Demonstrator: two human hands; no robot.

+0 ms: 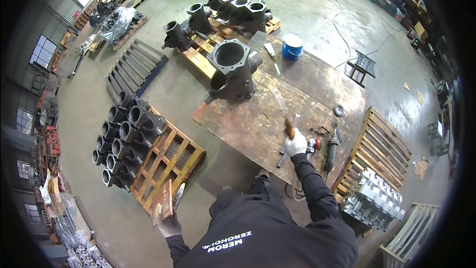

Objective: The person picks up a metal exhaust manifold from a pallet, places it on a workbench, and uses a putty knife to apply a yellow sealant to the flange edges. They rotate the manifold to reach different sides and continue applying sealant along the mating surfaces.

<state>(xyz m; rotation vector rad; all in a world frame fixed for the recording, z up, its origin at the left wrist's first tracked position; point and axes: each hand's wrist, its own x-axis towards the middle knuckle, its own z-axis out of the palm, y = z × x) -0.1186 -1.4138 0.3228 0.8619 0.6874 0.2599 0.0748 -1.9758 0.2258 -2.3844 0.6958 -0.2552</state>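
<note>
R hand (296, 145), gloved, grips wire brush (288, 126) pointing up-table twd valve casting (233, 72); L hand (170, 226) holds rusty plate (163, 204), far left.

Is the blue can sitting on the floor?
No, the blue can stands on the far end of the rusty table, beside a scraper.

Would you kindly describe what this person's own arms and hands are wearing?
Both arms are in long black sleeves of a dark work jacket. The right hand wears a white fabric work glove; the left hand wears a grey, darker-looking work glove. No cables or markings show on the sleeves.
</note>
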